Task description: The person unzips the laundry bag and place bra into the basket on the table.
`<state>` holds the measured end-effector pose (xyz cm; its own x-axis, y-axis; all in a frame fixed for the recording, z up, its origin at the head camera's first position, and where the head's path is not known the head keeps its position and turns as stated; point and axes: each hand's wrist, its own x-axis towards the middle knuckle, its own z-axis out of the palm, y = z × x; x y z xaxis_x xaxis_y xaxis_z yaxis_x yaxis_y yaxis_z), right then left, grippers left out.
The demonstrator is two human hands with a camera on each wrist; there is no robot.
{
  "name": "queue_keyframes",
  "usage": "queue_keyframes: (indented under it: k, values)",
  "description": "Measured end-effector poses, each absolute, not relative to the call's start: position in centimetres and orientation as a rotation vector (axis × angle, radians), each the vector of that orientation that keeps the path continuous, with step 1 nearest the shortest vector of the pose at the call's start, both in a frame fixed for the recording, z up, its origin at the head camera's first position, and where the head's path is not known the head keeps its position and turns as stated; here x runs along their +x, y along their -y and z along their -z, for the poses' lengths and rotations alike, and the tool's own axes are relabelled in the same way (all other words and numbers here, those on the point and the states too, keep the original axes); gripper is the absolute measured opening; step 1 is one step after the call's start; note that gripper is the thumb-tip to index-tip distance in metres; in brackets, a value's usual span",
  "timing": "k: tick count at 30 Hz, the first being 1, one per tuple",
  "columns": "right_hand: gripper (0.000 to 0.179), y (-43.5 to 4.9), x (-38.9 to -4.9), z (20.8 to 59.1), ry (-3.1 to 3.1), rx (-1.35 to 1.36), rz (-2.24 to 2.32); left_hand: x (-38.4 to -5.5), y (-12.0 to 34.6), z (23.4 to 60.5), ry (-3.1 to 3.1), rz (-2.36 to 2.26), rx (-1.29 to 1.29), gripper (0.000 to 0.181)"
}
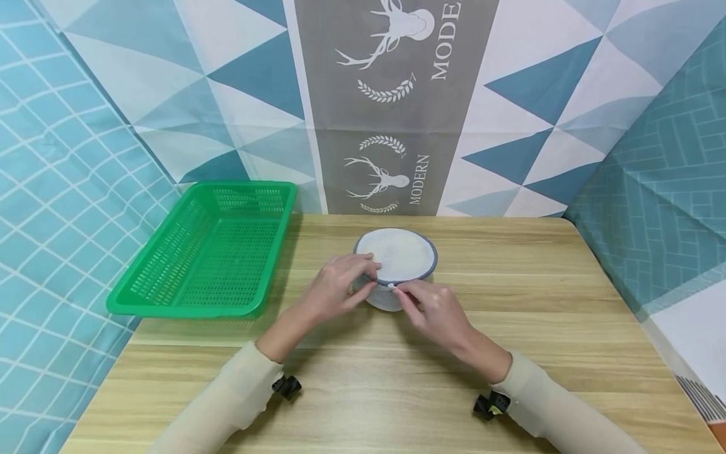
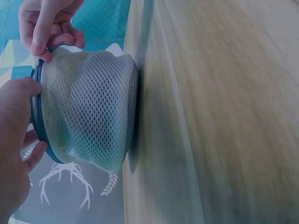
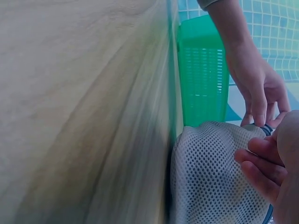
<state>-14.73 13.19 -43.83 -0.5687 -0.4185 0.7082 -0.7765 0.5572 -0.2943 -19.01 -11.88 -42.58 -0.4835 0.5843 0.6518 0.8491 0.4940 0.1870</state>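
A round white mesh laundry bag with a dark blue zipper round its top rim stands upright on the table, its lid lying over the top. My left hand holds the rim at the front left, fingertips on the lid and thumb at the zipper edge. At the front of the rim, my right hand pinches the small white zipper pull between thumb and finger. The left wrist view shows the bag's mesh wall bulging slightly. Something pale shows faintly through the mesh lid.
A green plastic basket with perforated walls stands at the left of the wooden table. Patterned cloth hangs behind the table's back edge, with blue tiled-print cloth along the left side.
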Motion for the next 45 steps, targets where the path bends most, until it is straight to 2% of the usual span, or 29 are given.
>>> queue_keyframes:
  k: [6,35,45]
  values:
    - [0.005,-12.92,-14.73,43.7,2.201,0.973,-0.808,-18.83,11.59,42.34,2.256,0.67,-1.198,0.019]
    - [0.006,-12.98,-14.9,43.72,2.178,0.991,-0.817,-18.8,11.94,42.69,2.329,0.838,-1.201,0.014]
    - [0.006,-12.9,-14.93,43.63,2.193,0.978,-0.805,-18.71,11.55,42.48,2.367,0.727,-1.165,0.015]
